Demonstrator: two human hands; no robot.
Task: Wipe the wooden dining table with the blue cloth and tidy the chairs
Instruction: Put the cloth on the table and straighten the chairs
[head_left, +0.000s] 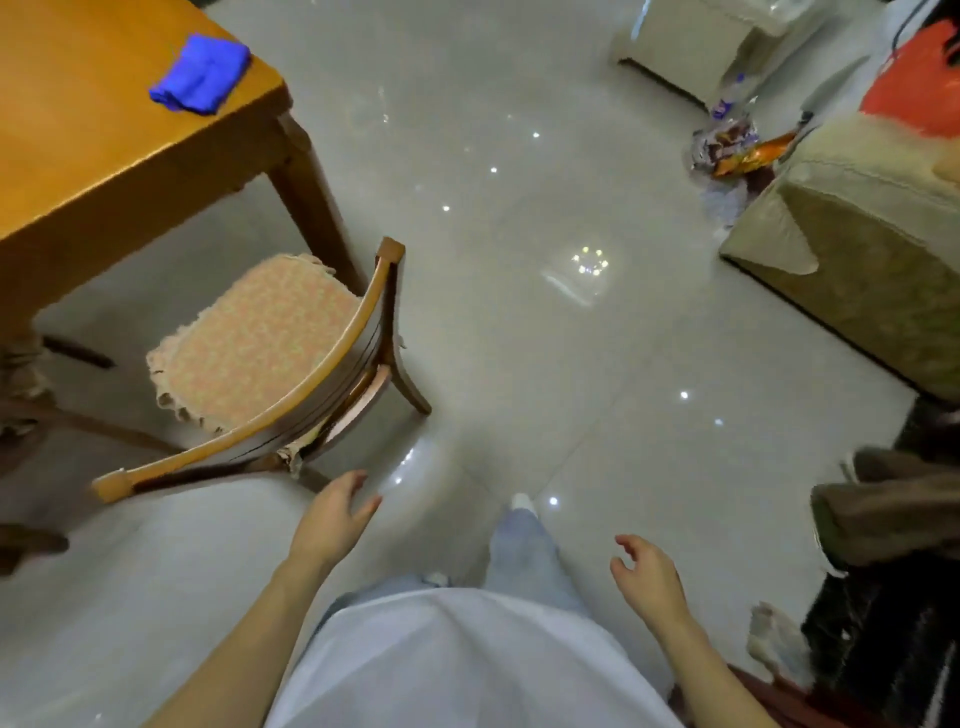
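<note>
here, in the head view, the blue cloth (200, 73) is lying folded on the wooden bench (78, 156), close to its visible right corner and just inside the right edge. a wooden chair (234, 434) with a patterned seat cushion (249, 338) is standing at the near edge of the bench, its seat partly tucked under and its curved backrest facing the person. the left hand (335, 514) is hovering near the chair's back, apparently apart from it, fingers relaxed and spread. the right hand (647, 574) is hanging over the glossy floor (519, 338), well apart from the chair, fingers loosely curled and open. a beige sofa (857, 260) is sitting off to the right, with snack wrappers (737, 150) lying on the floor beside it.
</note>
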